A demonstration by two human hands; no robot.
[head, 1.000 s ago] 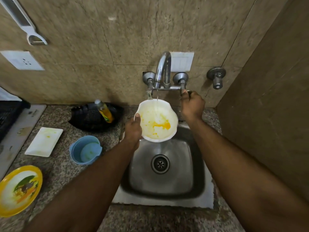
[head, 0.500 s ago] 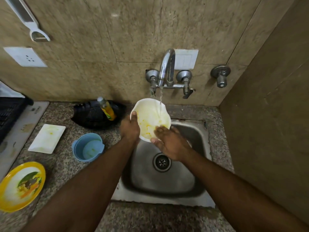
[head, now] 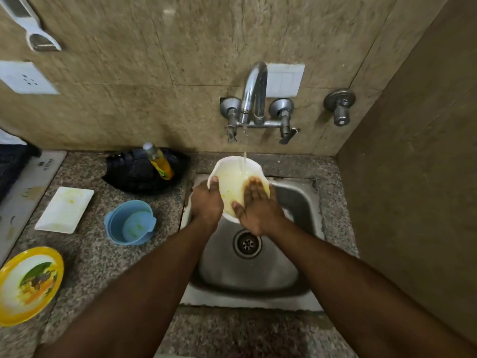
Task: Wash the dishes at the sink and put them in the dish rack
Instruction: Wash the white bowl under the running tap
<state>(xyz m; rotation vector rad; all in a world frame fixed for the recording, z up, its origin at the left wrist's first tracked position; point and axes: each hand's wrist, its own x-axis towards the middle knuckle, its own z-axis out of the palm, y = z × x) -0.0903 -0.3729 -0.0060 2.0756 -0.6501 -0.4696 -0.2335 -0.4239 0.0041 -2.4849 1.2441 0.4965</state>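
White bowl (head: pixel 233 187), smeared yellow inside, is held tilted over the back left part of the steel sink (head: pixel 296 202), right under the tap (head: pixel 254 94), whose thin stream of water falls into it. The left hand (head: pixel 206 200) grips the bowl's left rim, thumb hooked over the edge and fingers hidden behind the wall. The right hand (head: pixel 258 208) lies flat inside the bowl, fingers straight and spread against the stained surface; this grip is open, pressing rather than pinching. A second ago that hand was up at the tap's right handle and the stream was barely a trickle; half a second ago it had just reached the bowl's lower rim, and it is now further in, covering the orange patch that showed earlier. The bowl has stayed in much the same place under the spout.

On the granite tabletop (head: pixel 90 254) left of the sink stand a blue plastic cup (head: pixel 130 223), a soiled white rectangular plate (head: pixel 64 209) further left, and a yellow plate (head: pixel 28 284) with food scraps furthest left and nearest the person. Behind the cup, against the wall, a dish soap bottle (head: pixel 158 164) leans in a black tray (head: pixel 134 174). None of these has shifted.
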